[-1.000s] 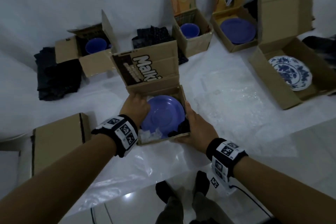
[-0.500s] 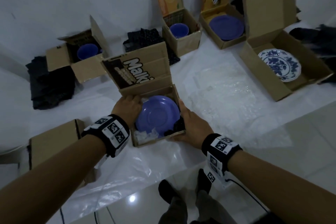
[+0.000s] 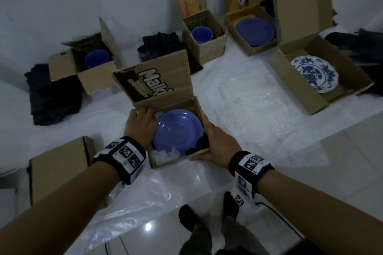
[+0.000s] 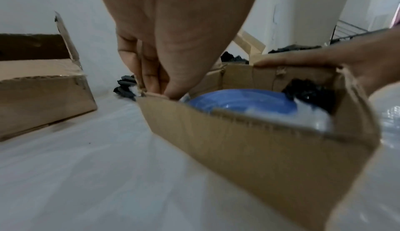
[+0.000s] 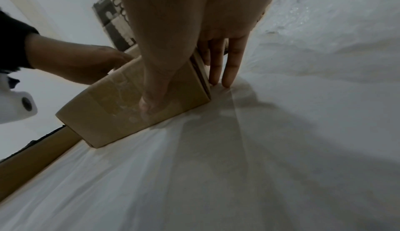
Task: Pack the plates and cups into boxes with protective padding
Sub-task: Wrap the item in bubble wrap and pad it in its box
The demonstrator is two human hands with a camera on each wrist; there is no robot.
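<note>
Now | left hand (image 3: 141,128) grips box (image 3: 176,158) left wall | right hand (image 3: 217,143) flat, fingers straight, against right wall | plate (image 3: 178,130) inside.

A clear plastic sheet (image 3: 128,196) covers the glossy tiled floor (image 3: 342,151); the person's dark-socked feet (image 3: 186,217) stand below.

box (image 3: 176,160): matt brown corrugated cardboard, printed flap | purple plate (image 3: 178,130): smooth, glossy | padding at plate's 7 o'clock (image 3: 164,154): clear crinkled plastic | sheet under box (image 3: 124,203): thin glossy plastic film | floor (image 3: 331,172): shiny tile | dark bundle at 9 o'clock (image 3: 53,93): matt cloth
</note>
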